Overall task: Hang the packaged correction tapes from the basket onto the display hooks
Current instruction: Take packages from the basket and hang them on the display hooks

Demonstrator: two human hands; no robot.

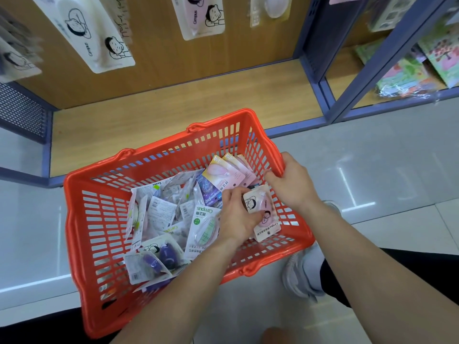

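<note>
Hung packs (pixel 99 38) far left on display; red basket (pixel 82 244) holds a heap of correction tapes (pixel 159 219), so most likely remain; left hand (pixel 236 217) grips pink pack (pixel 267 214) inside; right hand (pixel 290 184) clutches basket's right rim.

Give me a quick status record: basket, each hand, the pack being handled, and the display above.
basket: red basket on the floor by the shelf base, holding many loose packs
left hand: left hand inside the basket, gripping a pink cartoon pack
right hand: right hand at the basket's right wall, fingers curled; what it holds is unclear
display: hung packs on the wooden back panel; hooks not visible
stage: pack not yet lifted out
</note>
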